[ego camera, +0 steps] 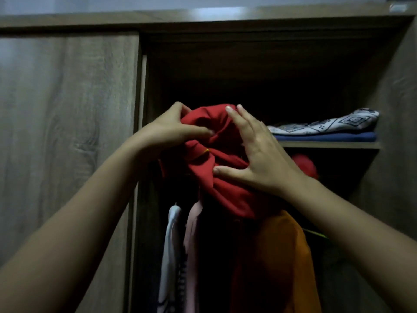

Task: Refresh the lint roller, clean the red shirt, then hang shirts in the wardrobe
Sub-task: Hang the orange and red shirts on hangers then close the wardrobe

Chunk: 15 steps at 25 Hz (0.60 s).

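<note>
Our left hand (173,129) pinches the bunched red shirt (216,159), our right hand (255,150) presses spread fingers on it, high inside the wardrobe (393,98), so we should straighten it before letting go.

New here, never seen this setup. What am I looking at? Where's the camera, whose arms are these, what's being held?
There is only one picture. It comes from a wide-angle camera worn on a person's head, looking forward over their own arms. There is no machine, just two bare hands. The left hand grips a bunch of the red shirt. The right hand lies spread against it, fingers nearly straight. The shirt is held up inside the open wardrobe, whose door stands at the left. On the shelf at the right, a folded patterned cloth lies on a folded blue cloth. Lower down hang an orange garment, a pink garment and a white garment. No hanger shows.
</note>
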### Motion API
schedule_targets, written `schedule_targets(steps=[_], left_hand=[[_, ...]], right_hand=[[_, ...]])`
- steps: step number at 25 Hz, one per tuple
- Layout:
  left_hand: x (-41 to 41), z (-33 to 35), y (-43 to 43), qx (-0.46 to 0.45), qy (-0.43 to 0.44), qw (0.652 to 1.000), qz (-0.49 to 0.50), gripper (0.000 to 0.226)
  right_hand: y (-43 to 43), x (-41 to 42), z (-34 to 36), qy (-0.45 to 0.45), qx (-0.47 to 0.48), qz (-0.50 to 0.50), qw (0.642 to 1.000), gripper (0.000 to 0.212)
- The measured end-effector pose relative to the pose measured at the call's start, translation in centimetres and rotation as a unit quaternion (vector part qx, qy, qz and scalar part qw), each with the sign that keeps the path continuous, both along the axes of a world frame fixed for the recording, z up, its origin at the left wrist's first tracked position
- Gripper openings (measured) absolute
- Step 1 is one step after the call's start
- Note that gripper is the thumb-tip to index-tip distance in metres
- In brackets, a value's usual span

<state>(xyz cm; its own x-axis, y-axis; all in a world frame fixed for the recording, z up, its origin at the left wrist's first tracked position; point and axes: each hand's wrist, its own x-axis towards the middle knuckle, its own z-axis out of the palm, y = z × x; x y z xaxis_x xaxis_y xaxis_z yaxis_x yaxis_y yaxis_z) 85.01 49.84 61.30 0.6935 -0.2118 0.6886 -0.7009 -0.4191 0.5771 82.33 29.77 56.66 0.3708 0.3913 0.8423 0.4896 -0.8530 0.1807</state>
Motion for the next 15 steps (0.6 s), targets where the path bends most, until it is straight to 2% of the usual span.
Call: schedule_targets(steps=[2, 4, 6, 7, 8, 9, 10, 11, 15], left_hand=[[-1.6, -2.6, -0.3, 0.000, 0.062, 0.998, -0.018, 0.052], [-2.3, -5.6, -0.6, 0.017, 0.123, 0.991, -0.054, 0.035], [-3.0, -9.0, -0.8, 0.010, 0.206, 0.973, -0.104, 0.042], [-3.0, -10.5, -0.7, -0.024, 0.268, 0.949, -0.162, 0.049], [-3.1, -12.3, -0.7, -0.067, 0.336, 0.910, -0.235, 0.053], [-3.4, -14.0, -0.8, -0.115, 0.376, 0.869, -0.300, 0.049], [-3.4, -15.7, -0.8, -0.153, 0.380, 0.844, -0.345, 0.038], [-3.3, -17.2, -0.9, -0.172, 0.364, 0.843, -0.358, 0.027], [-3.0, -20.5, -0.4, -0.131, 0.259, 0.925, -0.246, 0.025]], right_hand=[[0.9, -0.8, -2.1, 0.036, 0.036, 0.014, 0.999, 0.103], [1.2, -1.6, -4.8, 0.093, 0.069, -0.001, 0.993, 0.093], [0.9, -2.5, -8.0, 0.190, 0.095, -0.013, 0.977, 0.076], [0.5, -2.6, -9.4, 0.234, 0.109, -0.006, 0.966, 0.067], [0.1, -2.8, -11.0, 0.273, 0.130, 0.003, 0.953, 0.057], [-0.5, -2.9, -12.4, 0.304, 0.164, 0.013, 0.938, 0.049], [-1.1, -3.0, -13.6, 0.324, 0.205, 0.023, 0.923, 0.043], [-1.7, -3.0, -14.5, 0.334, 0.240, 0.030, 0.911, 0.040], [-3.6, -4.1, -16.6, 0.380, 0.266, 0.037, 0.885, 0.033]])
